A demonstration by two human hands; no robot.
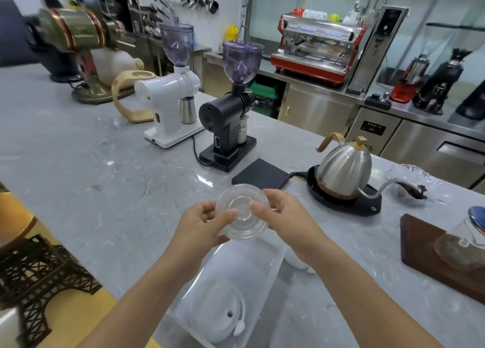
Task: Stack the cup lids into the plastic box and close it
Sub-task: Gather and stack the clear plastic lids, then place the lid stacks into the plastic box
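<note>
I hold a small stack of clear plastic cup lids (242, 212) above the counter, between both hands. My left hand (202, 223) grips its left rim, thumb across the top. My right hand (284, 216) grips its right rim. Directly below, a long translucent plastic box (273, 266) lies open on the counter. A white cup lid (217, 311) with a small hole sits in the near end of the box. More white lids (295, 261) show under my right wrist, mostly hidden.
On the grey marble counter (91, 169) stand a white grinder (170, 95), a black grinder (231, 116), a black scale (261, 173) and a steel kettle (346, 172) on its base. A wooden board (420, 245) with glassware sits right; a metal tower model (34, 277) stands left.
</note>
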